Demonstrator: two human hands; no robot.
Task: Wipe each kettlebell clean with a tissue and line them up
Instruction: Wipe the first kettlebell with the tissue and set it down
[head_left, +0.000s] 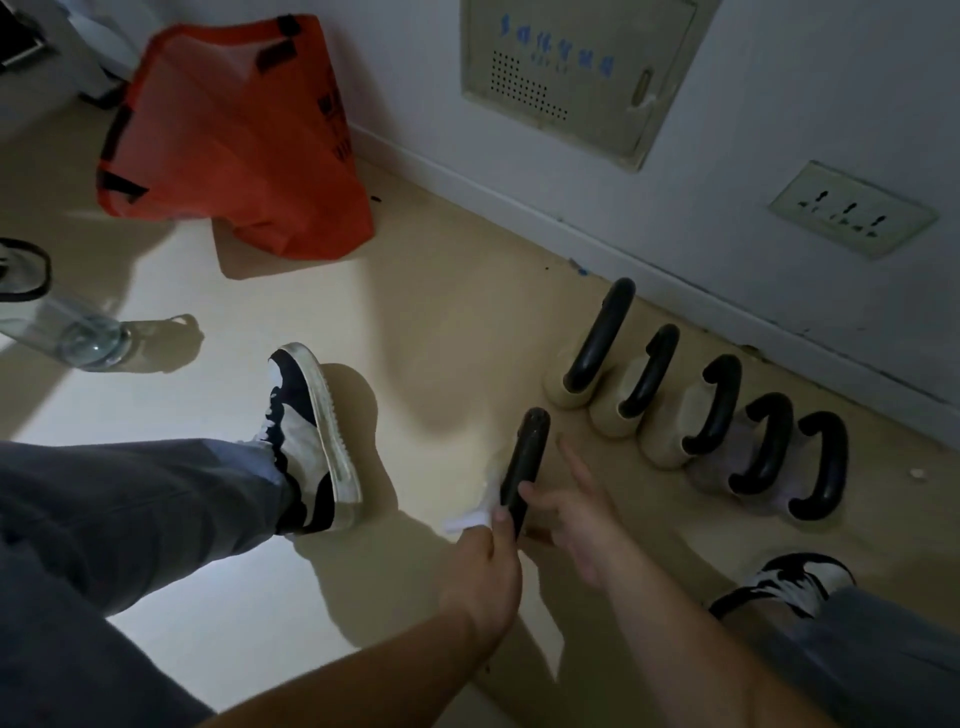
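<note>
Nearest, the left hand (480, 566) pinches a tissue (467, 517) against the kettlebell handle (527, 457); the right hand (579, 532), fingers (574, 462) spread, touches it.

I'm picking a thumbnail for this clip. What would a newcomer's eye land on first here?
Probably the orange bag slumped by the wall at upper left, the one strong colour in a dim room. Then the five kettlebells with black handles, lined up along the wall at right, and just in front of them the left hand holding a white tissue against the black handle of a sixth kettlebell.
</note>
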